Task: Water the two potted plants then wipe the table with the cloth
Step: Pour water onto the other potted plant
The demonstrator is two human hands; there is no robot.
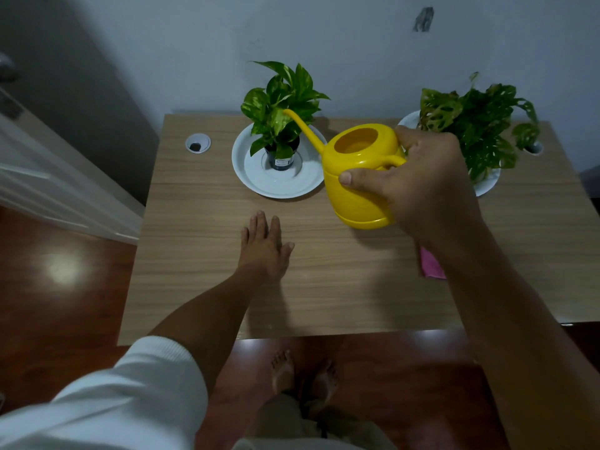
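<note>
Right hand (422,186) grips the watering can (360,177) — spout aimed left into the near plant (285,102) — left hand (264,248) flat, open on the desk (194,254).

1. A small white label (281,162) was stuck on the dark pot (280,159) of the left plant; its print was too small and blurred to read.
2. No other text, brand, number or sign was legible anywhere.
</note>
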